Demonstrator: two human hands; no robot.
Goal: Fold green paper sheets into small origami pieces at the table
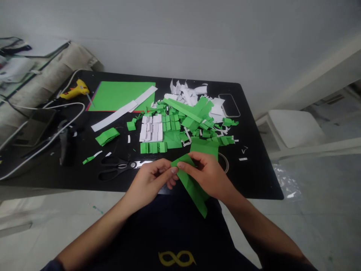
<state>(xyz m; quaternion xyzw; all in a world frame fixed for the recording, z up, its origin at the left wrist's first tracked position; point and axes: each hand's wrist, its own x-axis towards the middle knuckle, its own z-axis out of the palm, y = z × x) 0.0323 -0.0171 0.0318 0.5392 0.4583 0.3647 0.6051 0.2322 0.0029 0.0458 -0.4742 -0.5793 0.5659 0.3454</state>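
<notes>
Between my two hands a piece of green paper (191,187) hangs over the table's front edge, its lower end slanting down to the right. My left hand (156,175) pinches the paper's upper left corner between thumb and fingers. My right hand (205,173) grips the top edge, thumb on the near face and fingers behind. Just beyond my right hand lies another green sheet (204,145). A pair of black-handled scissors (120,165) rests left of my left hand, its blade tips close to that hand.
Folded green pieces (153,147), white folded strips (151,128) and white scraps (186,92) pile up mid-table. Green sheets (121,90) with a long white strip (124,109) lie behind. A yellow glue gun (76,90), white cable (70,122), tape roll (226,163) and phone-shaped outline (232,105) surround them.
</notes>
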